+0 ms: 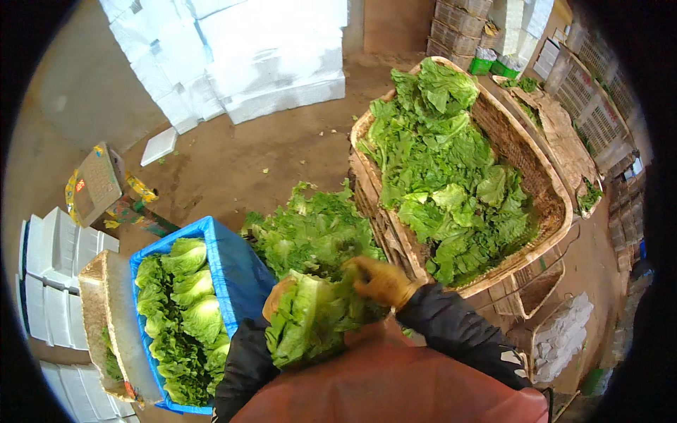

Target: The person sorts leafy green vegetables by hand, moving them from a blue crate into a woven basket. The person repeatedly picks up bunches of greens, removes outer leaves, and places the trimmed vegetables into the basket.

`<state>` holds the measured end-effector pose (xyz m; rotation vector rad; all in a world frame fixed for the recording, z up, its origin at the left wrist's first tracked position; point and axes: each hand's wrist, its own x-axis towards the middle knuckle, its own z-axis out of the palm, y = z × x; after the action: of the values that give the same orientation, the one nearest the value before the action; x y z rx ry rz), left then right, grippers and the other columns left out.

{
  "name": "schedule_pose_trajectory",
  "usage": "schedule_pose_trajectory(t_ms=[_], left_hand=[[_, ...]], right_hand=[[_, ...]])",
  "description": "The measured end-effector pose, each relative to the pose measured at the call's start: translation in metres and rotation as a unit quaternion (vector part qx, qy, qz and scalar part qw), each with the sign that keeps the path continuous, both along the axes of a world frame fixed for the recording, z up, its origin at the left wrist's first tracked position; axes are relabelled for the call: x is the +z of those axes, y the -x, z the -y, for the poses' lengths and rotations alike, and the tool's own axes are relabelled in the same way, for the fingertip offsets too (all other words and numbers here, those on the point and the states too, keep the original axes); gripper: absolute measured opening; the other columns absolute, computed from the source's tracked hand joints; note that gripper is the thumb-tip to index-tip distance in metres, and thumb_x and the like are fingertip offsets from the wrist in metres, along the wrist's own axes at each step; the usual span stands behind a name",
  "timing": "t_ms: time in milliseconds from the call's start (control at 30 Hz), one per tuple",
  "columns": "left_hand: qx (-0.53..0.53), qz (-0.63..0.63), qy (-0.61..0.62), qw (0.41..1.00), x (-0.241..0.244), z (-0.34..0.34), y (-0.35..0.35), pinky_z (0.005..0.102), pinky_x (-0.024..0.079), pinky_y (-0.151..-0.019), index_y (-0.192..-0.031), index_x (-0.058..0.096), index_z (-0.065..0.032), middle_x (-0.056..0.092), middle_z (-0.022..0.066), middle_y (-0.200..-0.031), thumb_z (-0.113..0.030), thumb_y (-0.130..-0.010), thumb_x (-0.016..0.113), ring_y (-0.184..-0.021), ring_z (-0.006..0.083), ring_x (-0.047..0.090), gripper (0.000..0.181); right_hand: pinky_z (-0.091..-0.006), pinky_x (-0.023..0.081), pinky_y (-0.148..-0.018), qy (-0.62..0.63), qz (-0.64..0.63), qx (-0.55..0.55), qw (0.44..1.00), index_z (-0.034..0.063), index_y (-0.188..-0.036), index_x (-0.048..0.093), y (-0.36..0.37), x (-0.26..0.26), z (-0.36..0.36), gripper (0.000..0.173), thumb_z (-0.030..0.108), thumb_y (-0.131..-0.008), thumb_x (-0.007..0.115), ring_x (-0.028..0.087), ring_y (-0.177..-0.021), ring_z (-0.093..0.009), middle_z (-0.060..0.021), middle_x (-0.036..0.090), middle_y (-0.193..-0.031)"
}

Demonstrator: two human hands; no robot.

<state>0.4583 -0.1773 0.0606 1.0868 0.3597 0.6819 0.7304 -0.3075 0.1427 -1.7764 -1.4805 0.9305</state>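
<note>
A head of leafy green lettuce (304, 322) lies against the front of my red-brown apron. Around its left side is my left hand (277, 299), gloved and mostly hidden behind the leaves, holding the head. My right hand (382, 282), in a yellow-brown glove, is at the head's upper right with bent fingers at blurred leaves; whether it grips one is unclear. Beyond both hands is a pile of loose lettuce leaves (317, 227). To the left, lettuce heads (198, 317) stand in rows in a blue-lined box (238, 264). At the right, a large crate (550, 180) holds more lettuce (439, 158).
White foam boxes (275, 58) are stacked at the back, with more foam boxes (58, 254) at far left. A scale (98, 185) stands behind the blue-lined box. Other crates (539, 285) lie beyond the large crate. Leaf scraps dot the brown floor (254, 153).
</note>
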Motion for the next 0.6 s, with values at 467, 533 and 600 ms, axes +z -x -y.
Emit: schedule_pose_trajectory(t_ms=[467,533,600], left_hand=[[0.069,-0.027,0.303,0.95,0.091,-0.019,-0.052,0.0333,0.052,-0.078,-0.112,0.065,-0.002,0.067,0.0087,-0.097,-0.022,-0.095,0.06,-0.085,0.0208,0.063,0.027],[0.083,-0.268,-0.062,0.958,0.101,-0.018,-0.062,0.0321,0.049,-0.071,-0.11,0.065,-0.0018,0.064,0.0052,-0.089,-0.017,-0.095,0.058,-0.078,0.0173,0.058,0.022],[0.085,-0.297,-0.335,0.89,0.109,-0.022,-0.066,0.0282,0.036,-0.057,-0.102,0.065,-0.0021,0.051,-0.0029,-0.078,-0.01,-0.094,0.058,-0.066,0.0081,0.04,0.013]], right_hand=[[-0.0322,0.047,-0.092,0.036,-0.322,-0.09,0.942,0.0022,-0.136,0.055,-0.001,-0.087,-0.01,0.056,0.044,-0.099,0.058,0.058,-0.108,-0.015,-0.0051,0.064,-0.124],[-0.0325,0.046,-0.093,0.035,-0.309,-0.051,0.949,0.0012,-0.138,0.053,-0.014,-0.072,-0.006,0.06,0.044,-0.097,0.061,0.057,-0.11,-0.017,-0.0059,0.063,-0.124],[-0.0333,0.044,-0.095,0.002,-0.355,-0.037,0.934,0.001,-0.14,0.051,-0.02,-0.054,-0.001,0.068,0.047,-0.093,0.067,0.054,-0.113,-0.02,-0.0075,0.059,-0.127]])
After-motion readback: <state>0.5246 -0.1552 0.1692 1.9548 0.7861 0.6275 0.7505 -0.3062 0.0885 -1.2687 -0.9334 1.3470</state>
